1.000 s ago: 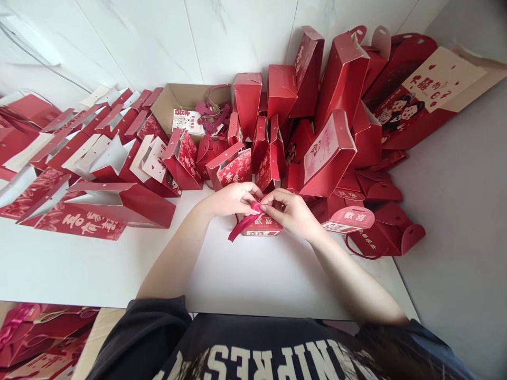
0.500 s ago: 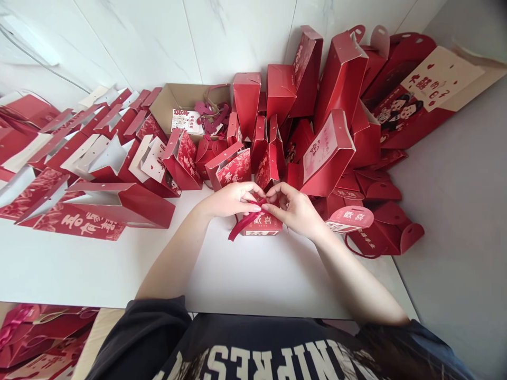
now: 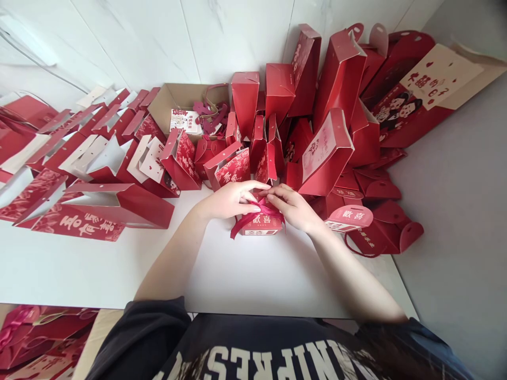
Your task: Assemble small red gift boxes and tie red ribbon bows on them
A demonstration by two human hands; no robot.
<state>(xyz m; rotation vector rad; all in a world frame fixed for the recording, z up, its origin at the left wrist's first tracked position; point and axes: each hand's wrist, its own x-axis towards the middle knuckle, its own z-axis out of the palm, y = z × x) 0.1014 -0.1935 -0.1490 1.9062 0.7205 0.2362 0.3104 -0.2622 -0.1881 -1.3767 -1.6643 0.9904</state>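
Note:
A small red box with white characters and a white label along its lower front stands on the white table. Dark pink ribbon lies over its top, with ends hanging to the left and right. From the left, my left hand pinches the ribbon at the top of the box. My right hand closes its fingers on the ribbon from the right side. The two hands nearly meet above the box, and the fingers partly hide the place where the ribbon crosses.
Rows of red gift bags fill the left. An open cardboard box with cards and cords stands at the back. Tall red boxes crowd behind my hands. A red box with a rounded tag sits right, near the grey wall.
My right fingers have moved slightly and curled more over the top. More ribbon now shows across the box front and on its right side. My left hand has barely shifted.

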